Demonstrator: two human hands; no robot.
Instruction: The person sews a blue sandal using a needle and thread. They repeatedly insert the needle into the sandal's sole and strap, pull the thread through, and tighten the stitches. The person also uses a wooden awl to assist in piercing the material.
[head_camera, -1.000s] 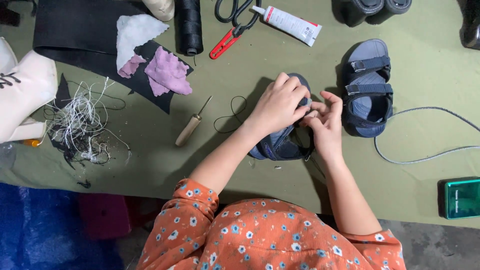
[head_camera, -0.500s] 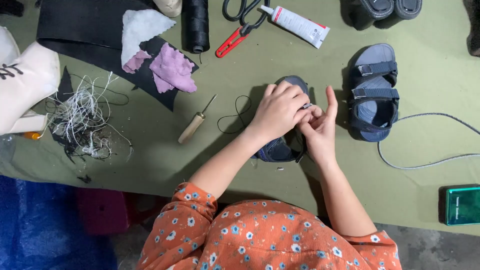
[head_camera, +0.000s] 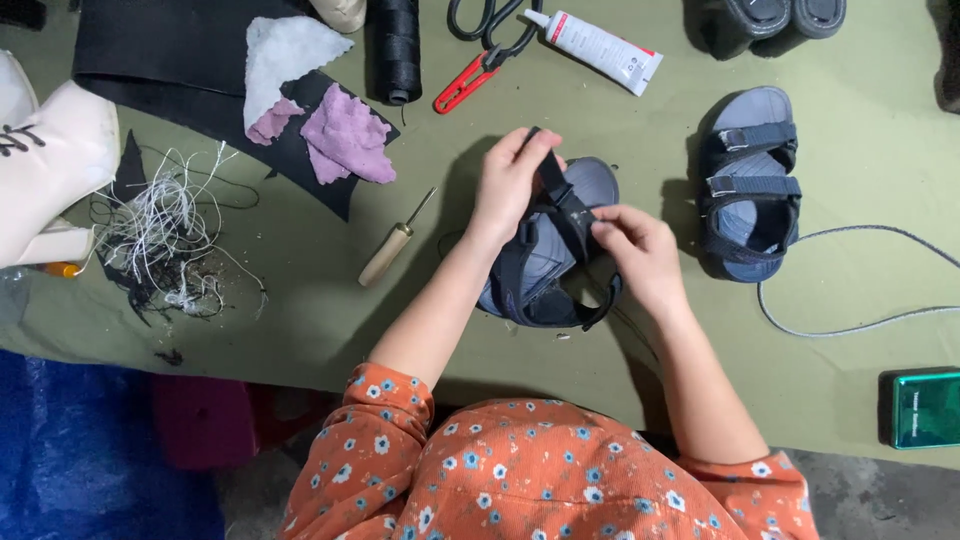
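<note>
On the green table (head_camera: 300, 280), left hand (head_camera: 510, 185) and right hand (head_camera: 640, 255), grips closed on blue sandal (head_camera: 545, 265) strap (head_camera: 560, 195)

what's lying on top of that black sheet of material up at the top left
On the black sheet lie a white cloth and two purple cloth scraps. Whatever sits beneath those cloths is covered.

Single head-worn view, looking almost straight down from above my chest onto the olive table (head_camera: 300, 330). Moderately close: my forearms fill the centre, table clutter reaches every edge.
</note>
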